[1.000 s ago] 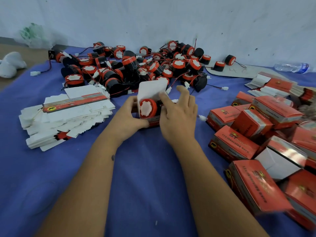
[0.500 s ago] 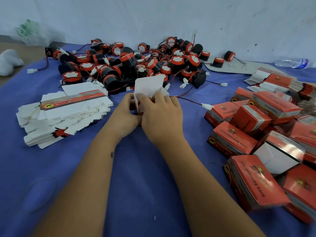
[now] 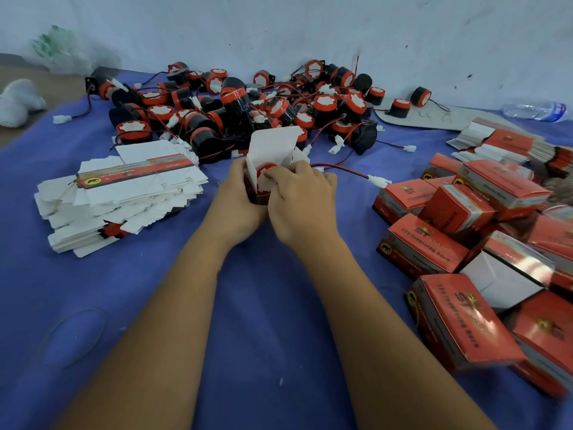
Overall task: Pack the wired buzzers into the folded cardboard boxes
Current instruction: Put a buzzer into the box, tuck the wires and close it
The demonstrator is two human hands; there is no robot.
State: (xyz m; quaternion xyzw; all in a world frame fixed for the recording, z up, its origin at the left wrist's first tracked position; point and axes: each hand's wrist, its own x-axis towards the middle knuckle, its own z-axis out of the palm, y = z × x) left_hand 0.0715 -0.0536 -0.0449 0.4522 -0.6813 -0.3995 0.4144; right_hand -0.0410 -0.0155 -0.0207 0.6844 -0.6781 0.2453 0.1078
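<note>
You have a blue cloth under everything. The buzzers beyond your box are black with red rims and white faces, trailing red and black wires. The open box shows white card inside. Right of it, the packed boxes are red with dark lettering; left of it, the flat boxes are white with a red band.

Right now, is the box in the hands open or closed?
Open. The box's white lid flap stands up, and the buzzer's red face shows inside while its wire trails out to the right.
</note>
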